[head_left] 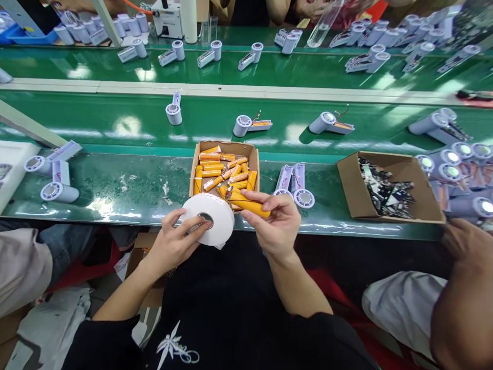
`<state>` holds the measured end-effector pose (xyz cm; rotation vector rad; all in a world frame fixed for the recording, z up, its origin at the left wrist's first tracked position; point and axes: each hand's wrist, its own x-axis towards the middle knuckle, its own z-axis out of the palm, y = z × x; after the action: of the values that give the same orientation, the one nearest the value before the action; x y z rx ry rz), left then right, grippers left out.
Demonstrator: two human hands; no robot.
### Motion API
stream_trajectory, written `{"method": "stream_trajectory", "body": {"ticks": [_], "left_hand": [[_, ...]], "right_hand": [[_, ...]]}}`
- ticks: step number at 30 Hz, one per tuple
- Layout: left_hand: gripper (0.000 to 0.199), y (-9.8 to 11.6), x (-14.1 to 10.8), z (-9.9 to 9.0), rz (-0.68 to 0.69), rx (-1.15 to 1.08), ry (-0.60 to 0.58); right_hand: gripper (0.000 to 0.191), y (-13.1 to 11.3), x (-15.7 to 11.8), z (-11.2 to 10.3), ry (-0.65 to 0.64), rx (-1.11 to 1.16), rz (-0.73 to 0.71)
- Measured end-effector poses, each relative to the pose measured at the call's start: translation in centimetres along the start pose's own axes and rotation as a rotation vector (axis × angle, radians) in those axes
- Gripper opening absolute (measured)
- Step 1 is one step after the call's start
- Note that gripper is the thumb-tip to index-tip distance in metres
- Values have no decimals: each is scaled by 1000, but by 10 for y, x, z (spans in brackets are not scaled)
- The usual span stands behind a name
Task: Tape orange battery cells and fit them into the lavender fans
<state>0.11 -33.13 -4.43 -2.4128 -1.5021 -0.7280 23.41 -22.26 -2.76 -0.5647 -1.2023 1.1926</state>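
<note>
My left hand grips a white roll of tape, with fingers at its centre hole. In my right hand, thumb and fingers are closed on an orange battery cell, held just right of the roll. Right behind both hands stands a cardboard box with many loose orange battery cells in it. To the right of the box, two pale purple fan housings lie side by side on the green bench. Whether the cell touches the roll I cannot tell.
A box of circuit boards stands at right, near a co-worker's hand and piled housings. Two housings lie at left by a white foam tray. Beyond the bench, a green conveyor carries spaced housings; a pale rail runs behind.
</note>
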Motion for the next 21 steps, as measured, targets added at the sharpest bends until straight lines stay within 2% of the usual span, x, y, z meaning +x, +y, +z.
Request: {"method": "stream_trajectory", "body": {"ticks": [5, 9, 11, 13, 15, 16, 17, 18, 21], "left_hand": [[41, 1, 4, 2, 11, 27, 13], [47, -4, 1, 2, 31, 65, 10], [50, -7, 3, -2, 77, 91, -4], [54, -11, 8, -8, 154, 135, -28], [56, -13, 15, -12, 236, 168, -56], [56, -13, 17, -12, 256, 175, -62], [56, -12, 19, -10, 250, 180, -57], [56, -10, 20, -7, 217, 180, -35], [56, 7, 18, 8, 20, 163, 81]], "right_hand": [[31, 24, -29, 6, 47, 30, 70], [30, 31, -39, -8, 50, -2, 208], [39, 26, -28, -22, -42, -66, 350], [47, 16, -8, -38, -239, -158, 492], [43, 8, 12, -49, -443, -243, 588], [42, 6, 18, -50, -475, -256, 607], [43, 7, 21, -48, -442, -238, 606], [46, 10, 19, -42, -346, -183, 585], [57, 28, -6, -11, 119, 80, 454]]}}
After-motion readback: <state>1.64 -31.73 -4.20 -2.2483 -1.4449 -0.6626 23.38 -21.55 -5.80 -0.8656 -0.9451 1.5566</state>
